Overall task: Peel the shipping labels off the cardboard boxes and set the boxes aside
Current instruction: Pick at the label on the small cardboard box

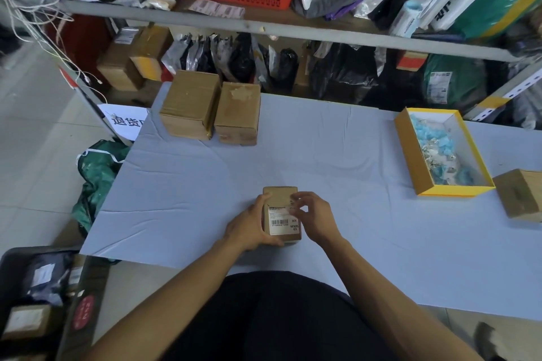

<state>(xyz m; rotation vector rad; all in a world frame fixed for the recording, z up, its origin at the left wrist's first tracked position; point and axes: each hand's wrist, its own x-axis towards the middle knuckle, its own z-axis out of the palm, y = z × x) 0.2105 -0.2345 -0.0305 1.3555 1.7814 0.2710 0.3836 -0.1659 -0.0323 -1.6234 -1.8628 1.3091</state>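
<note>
My left hand grips the small box near the bench's front edge; right fingers pinch the label's far corner. Hasty pulling likely tears it.

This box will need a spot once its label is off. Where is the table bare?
Bare cloth lies between the two peeled boxes at far left and the yellow tray, beyond the held box. The right edge is crowded by the tray and another box.
</note>
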